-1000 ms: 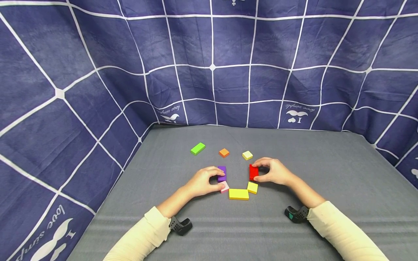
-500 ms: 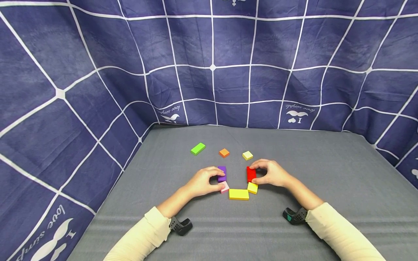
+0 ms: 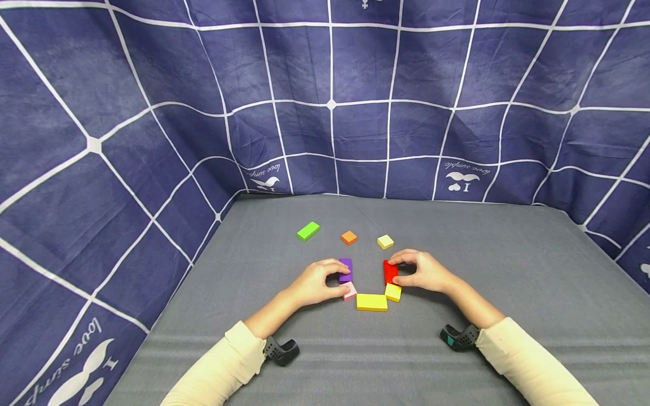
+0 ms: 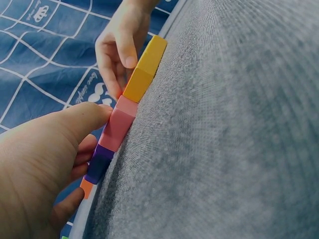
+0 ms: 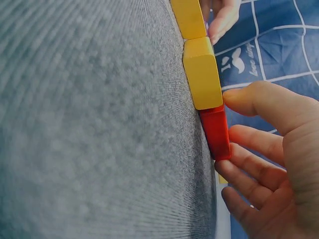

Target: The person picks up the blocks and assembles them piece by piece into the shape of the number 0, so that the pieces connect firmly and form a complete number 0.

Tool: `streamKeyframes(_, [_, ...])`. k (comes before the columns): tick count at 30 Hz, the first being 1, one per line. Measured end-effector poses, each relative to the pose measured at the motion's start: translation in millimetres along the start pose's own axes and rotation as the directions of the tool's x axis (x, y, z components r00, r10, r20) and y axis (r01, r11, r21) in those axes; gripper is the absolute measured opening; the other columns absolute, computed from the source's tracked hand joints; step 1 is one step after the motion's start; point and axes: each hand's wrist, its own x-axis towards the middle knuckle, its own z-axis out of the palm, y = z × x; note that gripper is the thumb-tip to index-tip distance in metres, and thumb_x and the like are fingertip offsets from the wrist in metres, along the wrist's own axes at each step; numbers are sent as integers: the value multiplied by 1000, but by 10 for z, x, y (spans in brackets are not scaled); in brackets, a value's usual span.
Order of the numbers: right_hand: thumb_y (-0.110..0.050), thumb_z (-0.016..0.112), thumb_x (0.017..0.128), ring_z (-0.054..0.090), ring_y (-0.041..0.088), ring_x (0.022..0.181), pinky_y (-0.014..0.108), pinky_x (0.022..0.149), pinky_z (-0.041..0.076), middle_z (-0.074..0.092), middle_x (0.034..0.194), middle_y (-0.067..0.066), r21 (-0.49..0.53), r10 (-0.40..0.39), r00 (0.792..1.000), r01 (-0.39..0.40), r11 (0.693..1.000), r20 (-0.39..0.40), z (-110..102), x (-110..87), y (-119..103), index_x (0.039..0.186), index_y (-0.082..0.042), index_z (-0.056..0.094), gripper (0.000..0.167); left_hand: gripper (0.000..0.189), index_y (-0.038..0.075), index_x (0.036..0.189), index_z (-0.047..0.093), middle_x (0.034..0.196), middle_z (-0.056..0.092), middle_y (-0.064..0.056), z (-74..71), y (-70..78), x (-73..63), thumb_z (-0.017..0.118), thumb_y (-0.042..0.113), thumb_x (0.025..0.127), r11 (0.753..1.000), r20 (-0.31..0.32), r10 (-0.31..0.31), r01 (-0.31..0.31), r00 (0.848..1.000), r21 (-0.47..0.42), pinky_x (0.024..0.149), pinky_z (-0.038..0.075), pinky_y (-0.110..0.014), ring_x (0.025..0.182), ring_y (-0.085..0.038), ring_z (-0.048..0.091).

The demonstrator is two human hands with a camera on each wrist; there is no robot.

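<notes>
Red rectangular block (image 3: 390, 273) lies at two o'clock in a curve of five on the grey cloth (image 3: 254, 248), twelve o'clock pointing away from the person. The right hand (image 3: 424, 272) grasps it lengthwise, thumb at the near end, fingertips at the far end. Its near end meets the yellow square block (image 3: 393, 292) at four o'clock. At six lies the yellow rectangular block (image 3: 372, 303), just beside that square. The pink block (image 4: 119, 127) sits at eight, the purple rectangular block (image 4: 99, 164) at ten, adjoining it. Across these two reaches the left hand (image 3: 316, 285), fingers bent, thumb touching the pink one and index finger on the purple one; whether it squeezes them, I cannot tell.

Beyond the curve, well apart from one another, lie the green rectangular block (image 3: 308, 231) towards ten o'clock, the orange square block (image 3: 348, 237) towards eleven, and the pale yellow square block (image 3: 385, 241) towards one. A blue gridded curtain (image 3: 304, 67) hangs at twelve.
</notes>
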Motion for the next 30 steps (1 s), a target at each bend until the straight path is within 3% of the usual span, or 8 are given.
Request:
streamKeyframes(12, [-14,79,76,60,26,107,44,91,49,65,116,6,-75,-22,999,19,997,-33,38,-91,-49,110,-5,72,36,38,7,113,71,115,67,-4,1,2,-11,78,28,82,1000,3,3,-3,1000,6,99,44,-32,111,-19,60])
streamKeyframes(30, [-18,80,79,57,26,111,46,93,45,65,117,3,-140,-62,994,49,989,-90,175,-261,-184,112,-6,71,36,39,8,113,71,116,67,-3,-7,-10,-11,79,28,81,1000,9,-11,11,1000,3,100,43,-31,113,-18,60])
